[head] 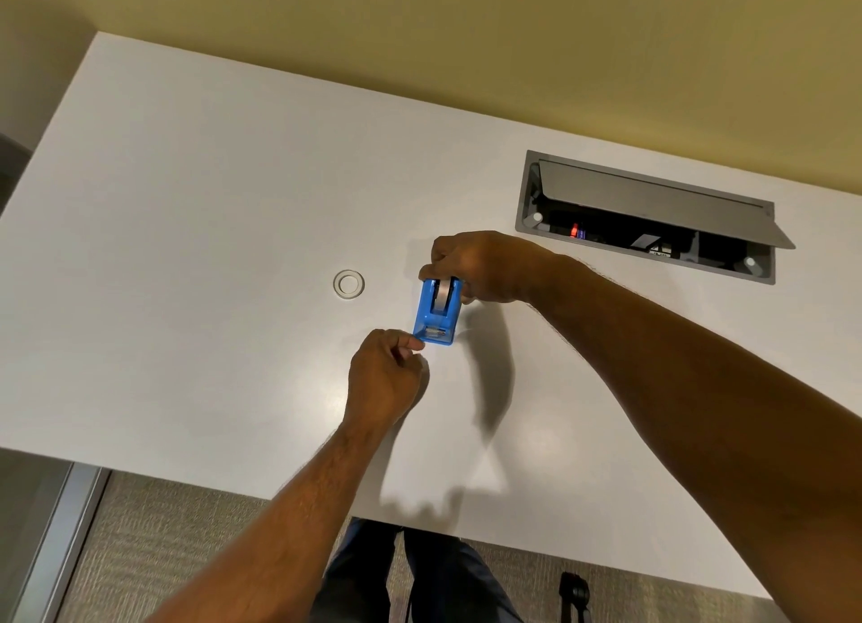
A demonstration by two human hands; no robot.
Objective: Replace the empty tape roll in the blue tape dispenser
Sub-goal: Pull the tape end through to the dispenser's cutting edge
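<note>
White table (186,202): right hand (485,267) clamps the dispenser's (436,317) far end; left hand (382,375), fingers curled together, pinches at its near end.

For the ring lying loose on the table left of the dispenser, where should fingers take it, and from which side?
The ring lies flat on the white table, hole up and clear of both hands. Probably best from straight above: pinch its rim, one finger inside the hole and one outside, since its low edge offers little from the side.

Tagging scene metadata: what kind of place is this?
Likely an office or meeting room: a plain white table with a built-in power and cable box, its lid open, and short-pile carpet below.
</note>
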